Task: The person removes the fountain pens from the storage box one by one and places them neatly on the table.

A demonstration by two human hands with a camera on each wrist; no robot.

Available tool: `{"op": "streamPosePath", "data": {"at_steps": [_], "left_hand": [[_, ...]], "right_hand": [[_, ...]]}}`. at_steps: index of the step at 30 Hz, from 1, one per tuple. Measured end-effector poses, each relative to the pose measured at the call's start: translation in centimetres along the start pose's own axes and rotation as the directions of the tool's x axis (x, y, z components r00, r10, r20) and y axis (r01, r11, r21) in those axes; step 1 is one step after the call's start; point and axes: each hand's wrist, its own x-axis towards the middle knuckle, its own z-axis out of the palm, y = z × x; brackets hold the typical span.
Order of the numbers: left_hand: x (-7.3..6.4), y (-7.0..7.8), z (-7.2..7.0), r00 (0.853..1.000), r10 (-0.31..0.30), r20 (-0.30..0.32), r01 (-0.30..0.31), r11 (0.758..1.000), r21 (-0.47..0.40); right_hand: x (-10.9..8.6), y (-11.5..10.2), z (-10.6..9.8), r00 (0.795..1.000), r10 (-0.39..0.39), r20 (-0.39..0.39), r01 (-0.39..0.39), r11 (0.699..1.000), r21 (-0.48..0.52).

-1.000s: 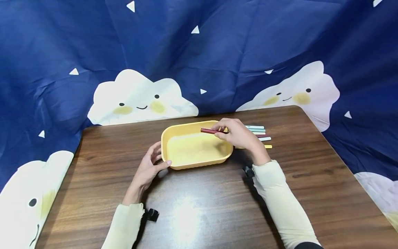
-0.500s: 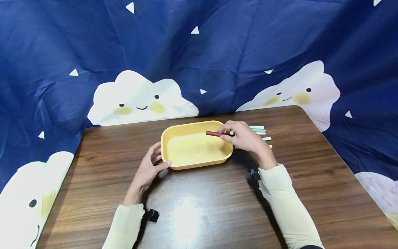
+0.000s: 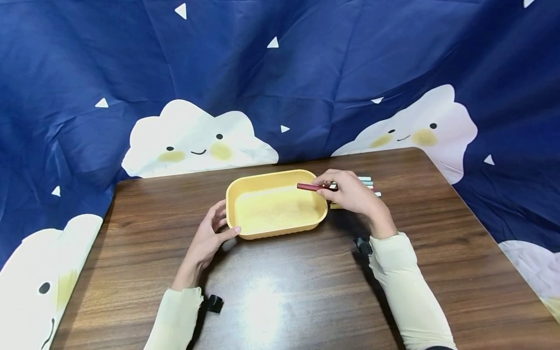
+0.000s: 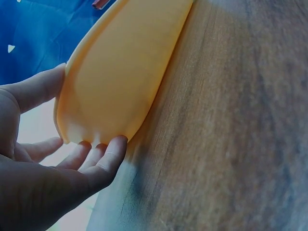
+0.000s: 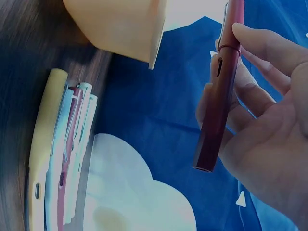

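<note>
My left hand holds the left end of a shallow yellow plastic box, thumb over the rim and fingertips against its outer end wall. Above the box's right end, my right hand pinches a dark red pen between thumb and fingers. In the right wrist view the pen shows its cap, a clip and a small slot in the barrel; it is clear of the table. Inside the box only the bare yellow bottom shows.
Right of the box, partly behind my right hand, several pens lie side by side on the wooden table: a yellow pen, a red pen and pale ones. A blue cloud-printed curtain hangs behind the table.
My right hand has moved a little to the right with the dark red pen, drawing back toward the box's right rim. The left hand and the box stay put.
</note>
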Motion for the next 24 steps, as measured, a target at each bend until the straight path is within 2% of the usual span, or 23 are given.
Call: {"op": "streamPosePath", "data": {"at_steps": [8,24], "left_hand": [[-0.1,0.2,0.0,1.000,-0.002,0.001,0.002,1.000,0.012],[-0.2,0.2,0.0,1.000,-0.007,0.001,0.007,1.000,0.009]], "right_hand": [[-1.2,0.8,-0.5,1.000,0.012,0.009,-0.012,1.000,0.018],[-3.0,2.5,-1.4,0.998,0.046,0.035,-0.044,0.998,-0.050]]}}
